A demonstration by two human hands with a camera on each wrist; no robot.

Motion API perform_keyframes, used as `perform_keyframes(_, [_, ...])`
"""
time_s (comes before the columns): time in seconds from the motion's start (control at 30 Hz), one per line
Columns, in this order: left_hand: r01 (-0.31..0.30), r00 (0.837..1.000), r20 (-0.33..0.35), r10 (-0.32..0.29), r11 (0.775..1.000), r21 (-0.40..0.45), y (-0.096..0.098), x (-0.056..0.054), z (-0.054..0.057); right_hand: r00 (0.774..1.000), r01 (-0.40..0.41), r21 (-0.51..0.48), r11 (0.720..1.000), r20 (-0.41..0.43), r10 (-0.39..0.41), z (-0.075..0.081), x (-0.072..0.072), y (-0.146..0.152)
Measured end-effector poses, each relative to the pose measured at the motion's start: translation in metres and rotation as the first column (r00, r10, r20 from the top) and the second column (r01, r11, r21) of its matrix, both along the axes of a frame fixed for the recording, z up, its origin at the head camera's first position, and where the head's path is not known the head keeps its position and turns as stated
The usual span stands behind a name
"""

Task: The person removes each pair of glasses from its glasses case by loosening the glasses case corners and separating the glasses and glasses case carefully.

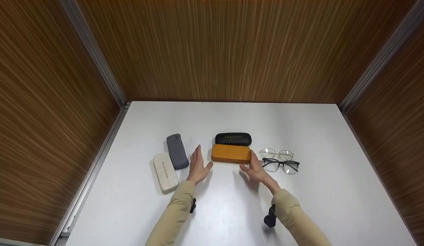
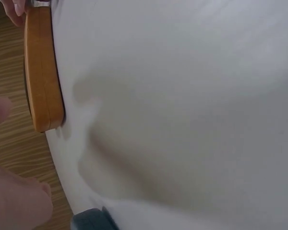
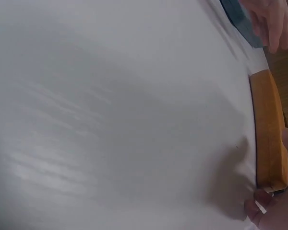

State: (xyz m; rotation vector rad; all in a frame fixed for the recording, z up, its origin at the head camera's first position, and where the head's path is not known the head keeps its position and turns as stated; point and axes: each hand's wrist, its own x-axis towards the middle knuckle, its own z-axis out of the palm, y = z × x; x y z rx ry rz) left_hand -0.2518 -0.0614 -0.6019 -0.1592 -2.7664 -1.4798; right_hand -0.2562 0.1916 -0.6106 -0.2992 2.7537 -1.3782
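An orange glasses case [image 1: 230, 153] lies closed on the white table, directly in front of a black glasses case [image 1: 233, 138]. My right hand [image 1: 255, 169] is at the orange case's right end, fingers extended along it and thumb spread apart. In the right wrist view its fingertips [image 3: 261, 199] are beside that end of the case. To the left, my left hand [image 1: 198, 168] is held with straight fingers and thumb apart, holding nothing. It is between the orange case and a grey glasses case [image 1: 177, 151]. A cream glasses case [image 1: 166, 172] with small lettering lies beside the grey one.
Right of my right hand lie two pairs of glasses, a thin wire-framed pair [image 1: 277, 151] behind a black-framed pair [image 1: 282, 163]. Wood-grain panels [image 1: 212, 51] enclose the white table [image 1: 318, 205] at the back and both sides.
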Motion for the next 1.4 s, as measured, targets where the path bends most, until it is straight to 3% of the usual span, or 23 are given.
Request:
perform_keyframes(0.1, [-0.072,0.994,-0.090,0.067,0.995,-0.062,-0.007,0.001,0.002,1.000,-0.014,0.015,1.000,0.010,0.014,0.004,0.003,0.000])
perform_keyframes(0.27, [-0.230,0.962,-0.183,0.203,0.963,-0.140,-0.020,0.000,0.001,0.995,0.024,0.111,0.994,0.097,-0.034,0.011,0.009,-0.003])
perform_keyframes(0.37, [-0.288,0.945,-0.207,0.253,0.944,-0.161,-0.026,-0.001,-0.001,0.986,0.099,0.168,0.981,0.116,-0.119,0.012,0.014,-0.008])
perform_keyframes(0.53, [-0.338,0.936,-0.181,0.303,0.917,-0.211,-0.036,-0.003,-0.009,0.976,0.205,0.146,0.968,0.043,-0.213,0.005,0.016,-0.022])
perform_keyframes(0.7, [-0.358,0.932,-0.146,0.333,0.909,-0.214,-0.043,-0.004,-0.019,0.989,0.136,0.066,0.988,0.042,-0.139,-0.002,0.021,-0.033])
perform_keyframes(0.83, [-0.368,0.926,-0.177,0.334,0.902,-0.227,-0.046,-0.003,-0.024,0.999,0.039,-0.026,0.999,0.034,-0.039,-0.008,0.022,-0.038])
perform_keyframes(0.97, [-0.366,0.926,-0.212,0.313,0.879,-0.304,-0.047,-0.001,-0.026,1.000,-0.023,-0.056,0.998,0.014,0.023,-0.012,0.022,-0.040])
perform_keyframes(1.07, [-0.365,0.927,-0.244,0.285,0.838,-0.406,-0.048,-0.001,-0.026,0.999,-0.051,-0.048,0.998,0.004,0.051,-0.014,0.021,-0.040])
perform_keyframes(1.17, [-0.383,0.918,-0.303,0.256,0.772,-0.508,-0.048,-0.001,-0.026,0.997,-0.078,-0.041,0.996,-0.008,0.077,-0.015,0.020,-0.039])
perform_keyframes(1.3, [-0.435,0.888,-0.403,0.221,0.689,-0.580,-0.050,-0.002,-0.023,0.994,-0.110,-0.052,0.993,-0.019,0.109,-0.015,0.020,-0.038])
perform_keyframes(1.4, [-0.468,0.865,-0.458,0.206,0.660,-0.588,-0.052,-0.005,-0.020,0.993,-0.120,-0.063,0.991,-0.026,0.119,-0.016,0.021,-0.038])
